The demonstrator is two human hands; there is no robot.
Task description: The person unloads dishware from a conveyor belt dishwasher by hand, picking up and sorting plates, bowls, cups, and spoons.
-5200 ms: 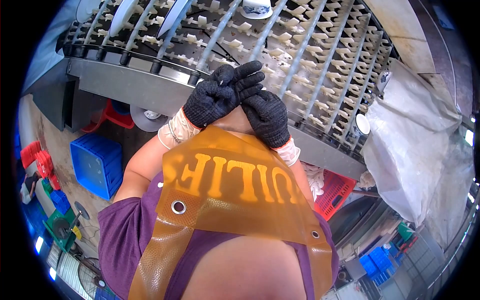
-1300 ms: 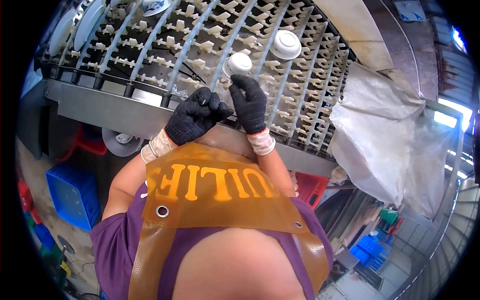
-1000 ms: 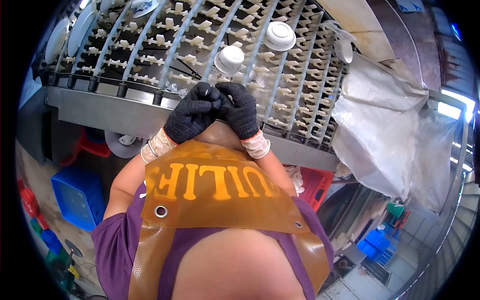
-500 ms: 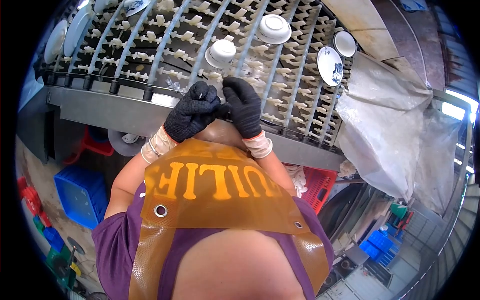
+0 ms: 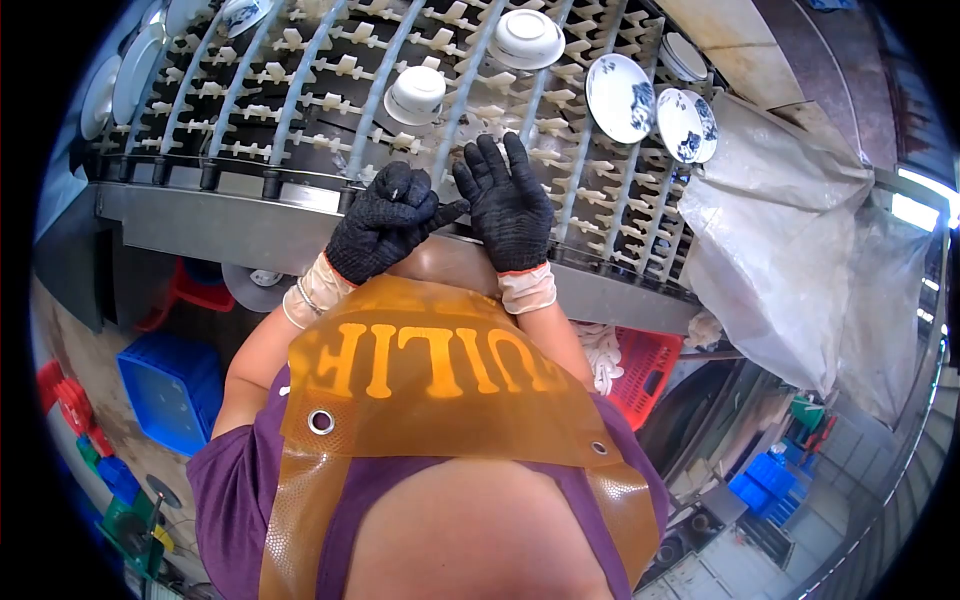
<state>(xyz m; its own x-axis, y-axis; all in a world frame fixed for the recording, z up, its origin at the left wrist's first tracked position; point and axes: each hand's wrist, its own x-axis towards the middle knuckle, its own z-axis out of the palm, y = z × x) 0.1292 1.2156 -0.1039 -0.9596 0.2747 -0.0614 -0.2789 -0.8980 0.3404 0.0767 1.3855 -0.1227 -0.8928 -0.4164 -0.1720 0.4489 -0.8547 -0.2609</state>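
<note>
My left hand [image 5: 385, 225], in a black knit glove over a pale cuff, has its fingers curled into a fist. Its thumb sticks out towards the other hand, and I see nothing in its grip. Beside it, my right hand [image 5: 508, 210] wears the same kind of glove, fingers stretched out over the belt's near edge, holding nothing. Both hover at the front of a conveyor belt [image 5: 350, 67] with rows of white plastic pegs. Just beyond them an upside-down white bowl [image 5: 415, 95] rests on the pegs, with another upturned bowl [image 5: 527, 40] farther back.
To the right on the belt are a blue-patterned plate [image 5: 620, 98], smaller patterned dishes [image 5: 686, 126] and a white bowl [image 5: 683, 57]. White plates [image 5: 138, 75] lean at the far left. A plastic sheet [image 5: 770, 230] hangs right. Below are a blue crate [image 5: 170, 390] and a red basket [image 5: 650, 375].
Bowls and plates have shifted left with the belt, and more patterned dishes show at the right. My right hand has moved slightly right and its fingers have straightened. My left hand stays closed.
</note>
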